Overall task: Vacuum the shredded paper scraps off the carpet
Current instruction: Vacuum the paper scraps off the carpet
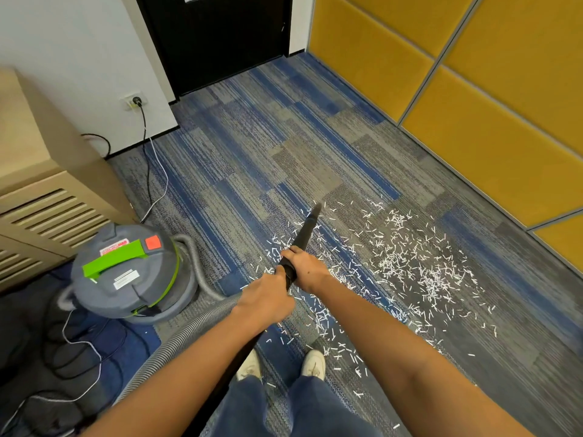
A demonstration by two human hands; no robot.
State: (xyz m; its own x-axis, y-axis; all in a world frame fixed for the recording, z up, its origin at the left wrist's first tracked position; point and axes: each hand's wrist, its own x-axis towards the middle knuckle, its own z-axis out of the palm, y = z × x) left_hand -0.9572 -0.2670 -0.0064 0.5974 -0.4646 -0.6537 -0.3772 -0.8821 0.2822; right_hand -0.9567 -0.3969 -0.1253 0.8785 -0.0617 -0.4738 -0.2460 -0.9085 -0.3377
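White shredded paper scraps (407, 263) lie scattered over the blue and grey striped carpet (252, 146), thickest to the right of the nozzle. A black vacuum nozzle (307, 228) points forward, its tip low at the far edge of the scraps. My right hand (304, 268) grips the nozzle's lower end. Just behind it, my left hand (268, 299) grips the black wand where the grey ribbed hose (176, 339) joins. The hose loops back to a grey canister vacuum (126, 272) with a green handle, standing on the left.
A beige cabinet (41, 190) with slatted front stands at the left. Cables (79, 357) trail over the floor beside the vacuum, and a plug sits in a wall socket (135, 100). Yellow wall panels (473, 105) run along the right, a black door (220, 36) stands ahead. My shoes (312, 364) stand among scraps.
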